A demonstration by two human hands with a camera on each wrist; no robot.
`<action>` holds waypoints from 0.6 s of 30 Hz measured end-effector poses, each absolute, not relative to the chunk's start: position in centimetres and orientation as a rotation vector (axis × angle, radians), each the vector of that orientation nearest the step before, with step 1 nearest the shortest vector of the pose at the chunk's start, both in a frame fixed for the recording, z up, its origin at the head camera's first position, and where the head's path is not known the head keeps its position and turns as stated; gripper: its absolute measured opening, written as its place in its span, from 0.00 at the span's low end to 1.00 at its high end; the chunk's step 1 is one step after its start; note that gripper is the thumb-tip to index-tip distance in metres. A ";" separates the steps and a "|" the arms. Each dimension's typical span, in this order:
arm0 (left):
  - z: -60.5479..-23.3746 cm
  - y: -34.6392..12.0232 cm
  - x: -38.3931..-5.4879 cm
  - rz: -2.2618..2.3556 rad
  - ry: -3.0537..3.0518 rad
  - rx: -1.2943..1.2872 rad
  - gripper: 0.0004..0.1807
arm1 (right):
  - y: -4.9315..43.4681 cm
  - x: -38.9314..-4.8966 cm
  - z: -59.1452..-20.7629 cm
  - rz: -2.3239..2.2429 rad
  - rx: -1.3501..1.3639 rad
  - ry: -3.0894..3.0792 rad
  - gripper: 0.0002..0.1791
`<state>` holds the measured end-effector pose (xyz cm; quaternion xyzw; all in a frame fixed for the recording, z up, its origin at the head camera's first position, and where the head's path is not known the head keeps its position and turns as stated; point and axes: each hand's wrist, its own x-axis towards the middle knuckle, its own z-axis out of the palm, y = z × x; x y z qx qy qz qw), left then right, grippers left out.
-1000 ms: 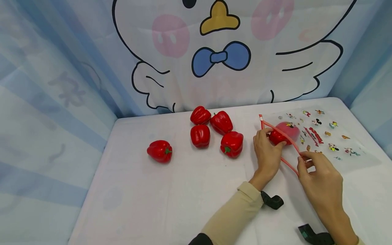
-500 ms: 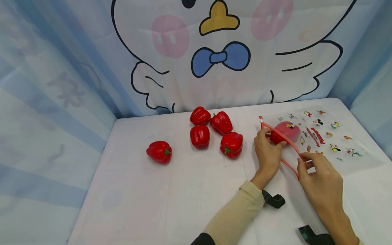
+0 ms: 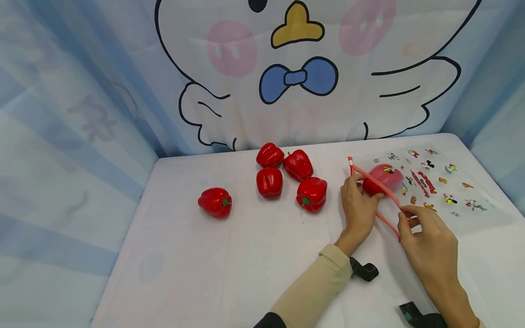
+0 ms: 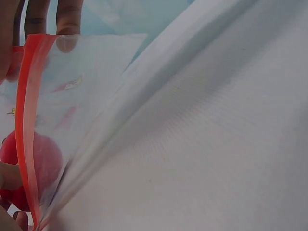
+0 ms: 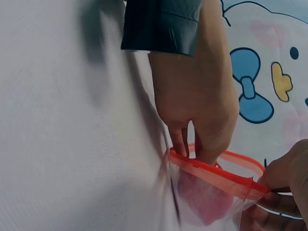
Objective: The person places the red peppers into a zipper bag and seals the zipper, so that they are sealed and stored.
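A clear zip bag with a red closure strip and cartoon prints lies at the right of the table. A red bell pepper sits at its mouth, partly seen through the plastic. My left hand reaches into the mouth; its thumb and fingers hold the pepper's near end. My right hand pinches the red strip at the bag's near side. In the left wrist view the pepper shows behind the strip. The right wrist view has the left hand pointing down into the bag, its fingertips hidden.
Left of the bag, a loose cluster of red bell peppers stands on the white tablecloth. One more bell pepper lies apart, farther left. A printed curtain hangs along the table's back edge.
The view has shifted slightly. Both hands, the bag and the peppers stay as they were.
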<state>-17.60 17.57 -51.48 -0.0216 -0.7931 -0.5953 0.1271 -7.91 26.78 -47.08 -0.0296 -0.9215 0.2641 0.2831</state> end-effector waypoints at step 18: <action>-50.4 14.6 -16.0 -1.622 -2.441 -0.187 0.29 | 26.8 -7.9 -47.2 0.707 -0.096 -2.477 0.16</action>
